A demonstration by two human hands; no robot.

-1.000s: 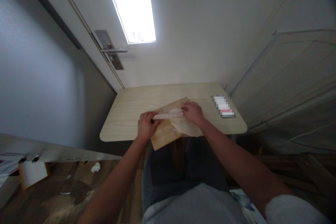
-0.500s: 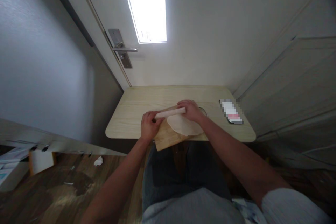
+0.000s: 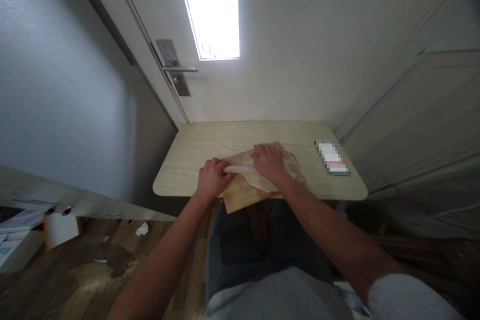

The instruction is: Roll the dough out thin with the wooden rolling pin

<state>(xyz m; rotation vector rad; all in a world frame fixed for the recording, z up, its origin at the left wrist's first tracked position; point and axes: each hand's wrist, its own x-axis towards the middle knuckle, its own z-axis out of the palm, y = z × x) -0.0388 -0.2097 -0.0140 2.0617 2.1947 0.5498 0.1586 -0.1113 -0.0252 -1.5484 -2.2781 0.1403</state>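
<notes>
On a small wooden cutting board [image 3: 236, 199] lies a thin, pale sheet of rolled-out dough [image 3: 258, 180]. A light wooden rolling pin [image 3: 240, 165] lies across the dough's far side, its visible part running between my hands. At its left end, my left hand [image 3: 213, 178] is closed, fingers curled around it. My right hand [image 3: 268, 161] is bent over the other end and covers it. The dough's edge shows below the pin and again to the right of my right wrist.
The board rests on a pale wood-grain table [image 3: 187, 160] against a door with a metal handle [image 3: 180, 68]. A phone with a blurred screen [image 3: 332, 158] lies at the table's right. Crumpled white paper [image 3: 142, 229] is on the floor at left.
The rolling pin has shifted slightly toward me, and less of it shows between my hands. My right hand now lies flatter over its end. More of the board's far edge is visible.
</notes>
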